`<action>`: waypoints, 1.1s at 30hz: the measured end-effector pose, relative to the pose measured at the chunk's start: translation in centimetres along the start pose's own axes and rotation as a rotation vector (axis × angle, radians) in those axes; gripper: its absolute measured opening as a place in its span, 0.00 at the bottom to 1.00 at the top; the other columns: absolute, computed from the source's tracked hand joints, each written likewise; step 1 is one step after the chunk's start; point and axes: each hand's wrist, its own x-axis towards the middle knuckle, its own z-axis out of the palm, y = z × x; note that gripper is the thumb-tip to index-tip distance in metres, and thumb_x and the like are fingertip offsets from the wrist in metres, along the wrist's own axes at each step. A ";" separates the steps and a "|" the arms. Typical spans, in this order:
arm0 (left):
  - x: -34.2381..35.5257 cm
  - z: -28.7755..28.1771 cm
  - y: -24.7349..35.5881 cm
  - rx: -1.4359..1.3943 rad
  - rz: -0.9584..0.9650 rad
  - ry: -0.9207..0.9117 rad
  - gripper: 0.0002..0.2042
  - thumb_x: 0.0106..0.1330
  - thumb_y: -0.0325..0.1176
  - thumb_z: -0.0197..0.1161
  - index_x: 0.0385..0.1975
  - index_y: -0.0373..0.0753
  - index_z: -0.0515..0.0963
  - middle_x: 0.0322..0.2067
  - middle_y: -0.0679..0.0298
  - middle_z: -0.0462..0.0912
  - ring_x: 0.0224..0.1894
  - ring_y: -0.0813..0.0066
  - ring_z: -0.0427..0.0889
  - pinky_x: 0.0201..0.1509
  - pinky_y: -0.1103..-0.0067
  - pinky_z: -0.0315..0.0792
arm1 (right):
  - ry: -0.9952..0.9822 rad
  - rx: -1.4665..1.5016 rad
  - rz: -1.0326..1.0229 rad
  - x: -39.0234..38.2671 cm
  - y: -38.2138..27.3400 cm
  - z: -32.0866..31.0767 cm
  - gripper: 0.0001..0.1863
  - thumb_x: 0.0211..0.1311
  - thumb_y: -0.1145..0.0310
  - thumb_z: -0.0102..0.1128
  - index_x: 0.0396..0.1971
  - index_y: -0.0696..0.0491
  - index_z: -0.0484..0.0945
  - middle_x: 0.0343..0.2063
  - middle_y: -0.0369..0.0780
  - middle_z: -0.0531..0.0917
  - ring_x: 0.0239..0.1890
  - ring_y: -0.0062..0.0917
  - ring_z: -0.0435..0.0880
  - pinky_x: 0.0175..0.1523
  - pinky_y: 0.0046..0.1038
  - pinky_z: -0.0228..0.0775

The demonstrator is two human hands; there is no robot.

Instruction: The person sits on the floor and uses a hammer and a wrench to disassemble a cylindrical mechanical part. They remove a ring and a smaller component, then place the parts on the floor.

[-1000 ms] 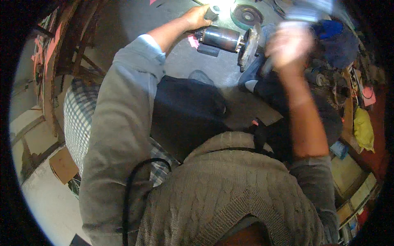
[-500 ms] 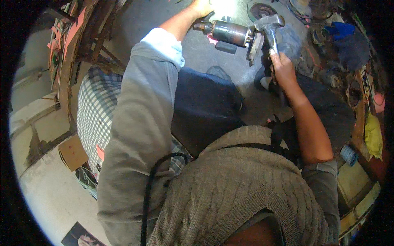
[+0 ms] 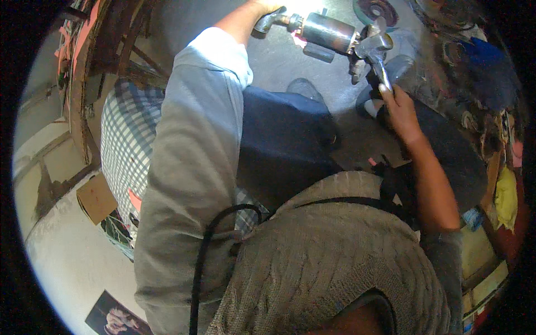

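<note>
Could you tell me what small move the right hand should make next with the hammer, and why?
Probably a short, light tap. The right hand holds the hammer by its handle, its head resting right at the end of the metal cylinder, which the left hand steadies at the far end. With the head so close, only a small swing seems sensible.

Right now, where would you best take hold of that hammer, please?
Probably by the handle's lower end, coming from below on the right, where the right hand already holds it. The hammer stands head-up against the metal cylinder, so only the handle is free.

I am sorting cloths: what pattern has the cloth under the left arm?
The cloth is checked, blue and white, clearest in the head view.
</note>
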 end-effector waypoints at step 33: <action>-9.0 -4.7 15.5 -0.144 0.223 0.470 0.22 0.56 0.28 0.72 0.52 0.35 0.79 0.46 0.59 0.86 0.51 0.69 0.84 0.60 0.70 0.77 | -0.027 0.790 0.035 -8.7 -7.8 -11.7 0.21 0.75 0.47 0.56 0.37 0.52 0.74 0.19 0.30 0.69 0.12 0.15 0.64 0.16 0.24 0.56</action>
